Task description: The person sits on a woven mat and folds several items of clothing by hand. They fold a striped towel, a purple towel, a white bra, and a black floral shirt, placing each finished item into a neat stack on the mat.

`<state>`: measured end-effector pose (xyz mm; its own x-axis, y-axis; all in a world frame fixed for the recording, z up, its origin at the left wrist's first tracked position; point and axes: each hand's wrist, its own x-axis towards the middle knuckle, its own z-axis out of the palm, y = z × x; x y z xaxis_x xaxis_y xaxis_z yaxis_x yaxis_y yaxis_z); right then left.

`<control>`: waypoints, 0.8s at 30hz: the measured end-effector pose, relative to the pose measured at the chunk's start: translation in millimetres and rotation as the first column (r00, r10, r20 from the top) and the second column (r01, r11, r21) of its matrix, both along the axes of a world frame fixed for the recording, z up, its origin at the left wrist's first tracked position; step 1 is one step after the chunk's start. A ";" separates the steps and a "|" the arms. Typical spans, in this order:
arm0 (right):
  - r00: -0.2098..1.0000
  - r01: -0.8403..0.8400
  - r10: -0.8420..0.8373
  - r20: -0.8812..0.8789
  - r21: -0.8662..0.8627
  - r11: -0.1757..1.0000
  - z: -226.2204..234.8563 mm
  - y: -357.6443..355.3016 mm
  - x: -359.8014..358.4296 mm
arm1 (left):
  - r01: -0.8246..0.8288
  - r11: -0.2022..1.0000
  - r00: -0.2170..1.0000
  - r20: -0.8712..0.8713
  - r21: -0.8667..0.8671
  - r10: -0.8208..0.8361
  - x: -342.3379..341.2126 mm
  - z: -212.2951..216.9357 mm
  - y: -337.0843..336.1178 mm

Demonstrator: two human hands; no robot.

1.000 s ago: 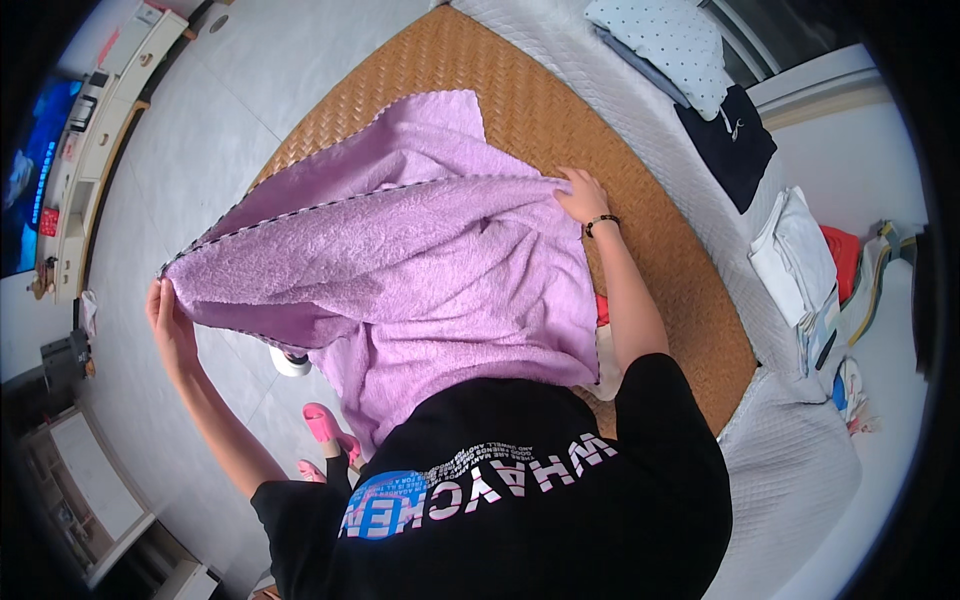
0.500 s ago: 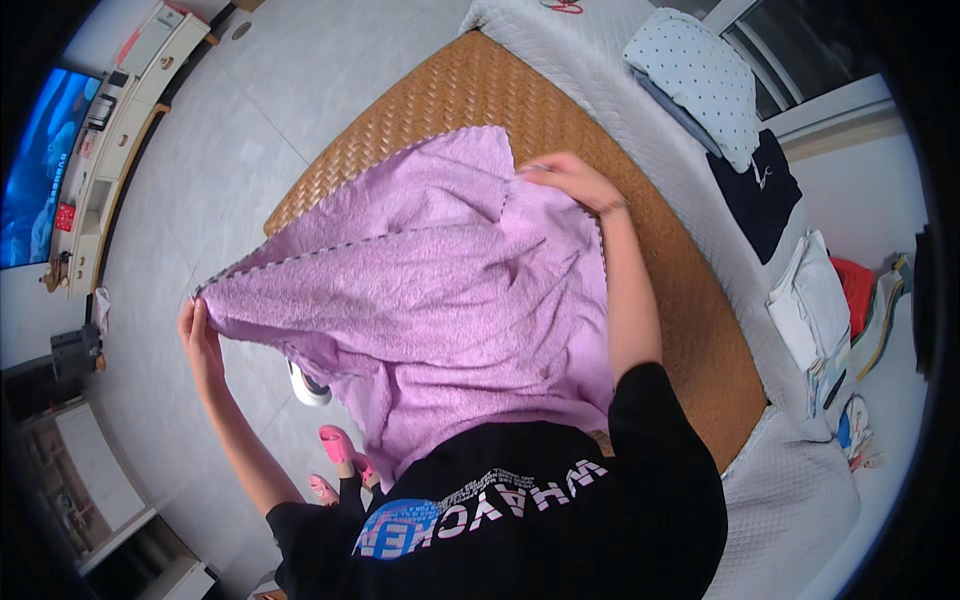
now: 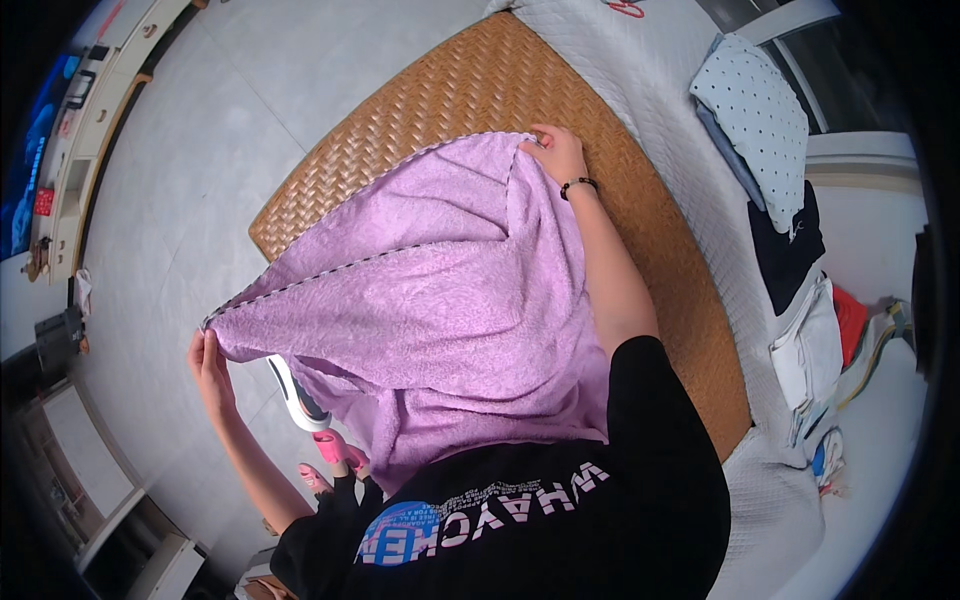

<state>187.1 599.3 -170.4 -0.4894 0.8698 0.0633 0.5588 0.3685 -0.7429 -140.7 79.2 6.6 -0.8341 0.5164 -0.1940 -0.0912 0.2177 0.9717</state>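
A lilac terry towel (image 3: 440,300) with a dark stitched edge is held spread between both hands, hanging down against the person's black printed T-shirt (image 3: 560,510) and partly lying over a woven rattan mat (image 3: 470,90). One corner is pinched by the left hand (image 3: 208,362), fingers closed on the hem, out over the grey floor (image 3: 250,110). The opposite corner is gripped by the right hand (image 3: 556,155), closed on the fabric and pressed down on the mat; a dark bead bracelet (image 3: 578,184) is worn just behind it on the wrist. Below the left hand, under the towel's edge, a white and dark sneaker (image 3: 298,398) and pink slippers (image 3: 334,450) are seen. Well right of the right hand, a white quilted cover (image 3: 690,200) carries a dotted pillow (image 3: 755,115) and stacked folded clothes (image 3: 800,340).
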 end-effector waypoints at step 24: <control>0.951 0.004 0.065 -0.303 0.225 0.974 384.3 160.8 127.7 | -0.213 0.973 0.761 -0.639 -0.089 0.109 -195.5 204.8 48.4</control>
<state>314.8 760.1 213.8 -0.4418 0.8019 0.4021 0.3030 0.5553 -0.7745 -336.2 127.6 211.4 -0.8639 0.3723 0.3392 0.4792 0.4004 0.7811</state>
